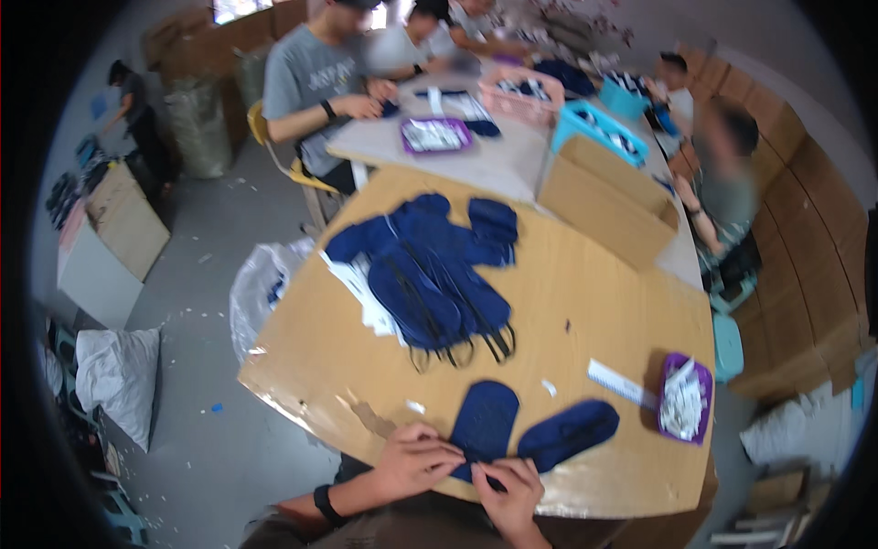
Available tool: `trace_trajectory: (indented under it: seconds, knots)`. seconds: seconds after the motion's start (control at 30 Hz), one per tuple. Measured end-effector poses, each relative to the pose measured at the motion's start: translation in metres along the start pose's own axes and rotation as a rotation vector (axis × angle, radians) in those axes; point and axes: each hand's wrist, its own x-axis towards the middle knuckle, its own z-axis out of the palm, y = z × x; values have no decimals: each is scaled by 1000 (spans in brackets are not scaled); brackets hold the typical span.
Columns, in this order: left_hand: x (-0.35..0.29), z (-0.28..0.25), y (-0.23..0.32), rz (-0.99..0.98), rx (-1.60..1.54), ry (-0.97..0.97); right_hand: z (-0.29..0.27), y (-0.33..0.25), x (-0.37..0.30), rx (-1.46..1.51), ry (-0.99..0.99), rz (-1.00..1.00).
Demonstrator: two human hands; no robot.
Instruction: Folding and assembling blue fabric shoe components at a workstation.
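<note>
Lying at six o'clock on the tan table [585,311]: blue fabric piece [486,419], rounded end toward twelve, near end at the worker's fingers.
Left hand [422,459]: at the piece's seven o'clock, fingers bunched narrow, pinching its near edge; dark band on the wrist.
Right hand [508,491]: at the piece's five o'clock, thumb and fingers drawn together on the same edge; a small dark item under them I cannot identify.
Second blue piece [569,435]: five o'clock, oblong, slanted, just beside the first.
Purple basket [664,416]: four o'clock, filled with white strips; a long white strip [622,383] lies near its left side.
Blue pile [430,265]: eleven o'clock, with black straps at its near end and white sheets [364,295] partly beneath.
Cardboard box [604,206]: one o'clock, at the far edge.
Adjoining table [498,165]: twelve o'clock, pale, holding baskets, several people seated around it.
Clear plastic bag [251,293]: nine o'clock, beside the table.
</note>
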Motion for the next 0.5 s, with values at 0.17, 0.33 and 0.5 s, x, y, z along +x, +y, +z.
trace_trajectory:
  seconds: [0.17,0.33,0.5]
  knots:
    - [4,-10,-2,76,12,-100,4,5,9,72,47,-70]
    - [21,-4,0,71,-2,-111,7,11,13,26,72,-56]
    - [10,1,5,45,33,-112,6,14,1,71,59,-54]
